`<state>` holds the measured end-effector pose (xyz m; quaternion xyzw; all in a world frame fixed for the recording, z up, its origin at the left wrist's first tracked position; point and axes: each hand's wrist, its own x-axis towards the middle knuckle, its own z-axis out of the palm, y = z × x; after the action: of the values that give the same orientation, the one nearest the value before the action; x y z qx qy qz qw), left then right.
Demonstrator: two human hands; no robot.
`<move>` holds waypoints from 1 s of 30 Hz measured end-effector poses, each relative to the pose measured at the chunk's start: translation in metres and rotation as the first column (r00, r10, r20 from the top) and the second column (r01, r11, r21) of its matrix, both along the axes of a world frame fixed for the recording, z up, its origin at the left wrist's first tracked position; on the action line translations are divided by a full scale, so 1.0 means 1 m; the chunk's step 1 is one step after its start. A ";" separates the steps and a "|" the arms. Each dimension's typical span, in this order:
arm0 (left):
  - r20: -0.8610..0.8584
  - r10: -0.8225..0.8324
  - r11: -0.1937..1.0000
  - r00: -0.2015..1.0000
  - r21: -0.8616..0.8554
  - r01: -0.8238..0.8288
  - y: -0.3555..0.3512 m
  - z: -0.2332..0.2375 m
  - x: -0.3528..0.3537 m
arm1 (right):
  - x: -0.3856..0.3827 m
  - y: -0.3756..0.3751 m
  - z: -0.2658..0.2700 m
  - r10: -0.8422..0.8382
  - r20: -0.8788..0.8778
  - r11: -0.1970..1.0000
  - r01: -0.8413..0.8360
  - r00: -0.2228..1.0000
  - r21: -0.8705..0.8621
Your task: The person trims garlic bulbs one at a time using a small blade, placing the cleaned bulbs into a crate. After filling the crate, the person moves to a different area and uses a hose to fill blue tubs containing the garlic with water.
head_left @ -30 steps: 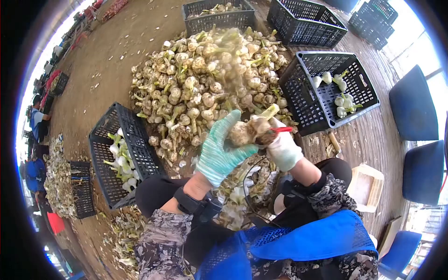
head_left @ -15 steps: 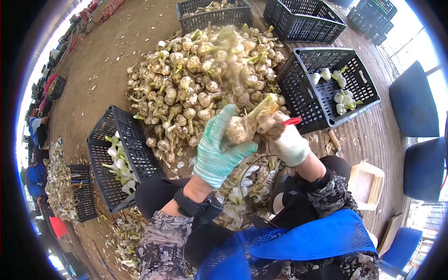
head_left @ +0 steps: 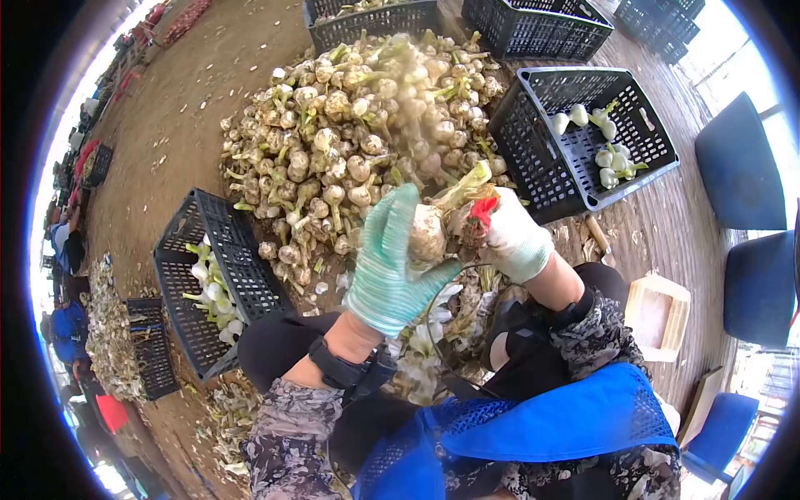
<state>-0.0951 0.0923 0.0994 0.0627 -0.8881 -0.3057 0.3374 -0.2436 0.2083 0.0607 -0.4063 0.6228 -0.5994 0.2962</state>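
Note:
My left hand [head_left: 385,267], in a green-and-white striped glove, is cupped around a large dirt-covered garlic bulb [head_left: 427,233]. The bulb's pale-green stem [head_left: 467,185] slants up to the right. Close beside it, my right hand [head_left: 515,237], in a white glove, is closed on a small brownish thing with a red top [head_left: 478,213]; its exact kind is hard to make out. Both hands are above peeled skins and leaf scraps [head_left: 425,342] between my legs. Just beyond them lies a big heap of untrimmed garlic [head_left: 333,142].
A black crate [head_left: 583,196] at right holds several clean white bulbs; another crate [head_left: 179,308] at left holds trimmed garlic. More crates [head_left: 533,37] stand behind the heap. A trowel-like tool [head_left: 598,237] and a wooden box [head_left: 658,354] lie at right, near blue chairs [head_left: 737,167].
The red-topped thing in my right hand has turned from pointing right to pointing up. The garlic bulb has tilted slightly in my left hand. The view has shifted a little.

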 end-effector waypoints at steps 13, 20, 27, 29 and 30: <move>-0.026 -0.051 0.107 0.998 0.994 0.032 -0.009 -0.027 -0.002 | 0.020 -0.009 0.003 0.009 0.276 0.995 0.019 0.961 -0.101; -0.106 -0.290 -0.232 0.951 0.972 0.038 -0.029 -0.014 0.005 | 0.015 0.000 -0.003 0.010 0.355 0.994 0.029 0.935 -0.103; -0.079 -0.128 0.331 0.989 0.936 0.117 -0.008 -0.014 0.005 | 0.032 -0.003 0.014 0.059 0.516 0.990 0.018 0.854 -0.142; 0.112 -0.190 0.556 0.975 0.831 0.013 -0.015 -0.012 0.007 | 0.034 -0.003 0.021 -0.097 0.624 0.995 0.098 0.775 0.034; 0.079 -0.242 0.290 0.967 0.957 -0.005 -0.017 -0.008 0.009 | 0.019 -0.003 0.019 -0.158 0.593 0.987 0.120 0.790 0.102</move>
<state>-0.0862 0.0751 0.0912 0.2152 -0.5666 -0.7869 0.1159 -0.2243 0.2054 0.0798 -0.1402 0.5428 -0.6986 0.4447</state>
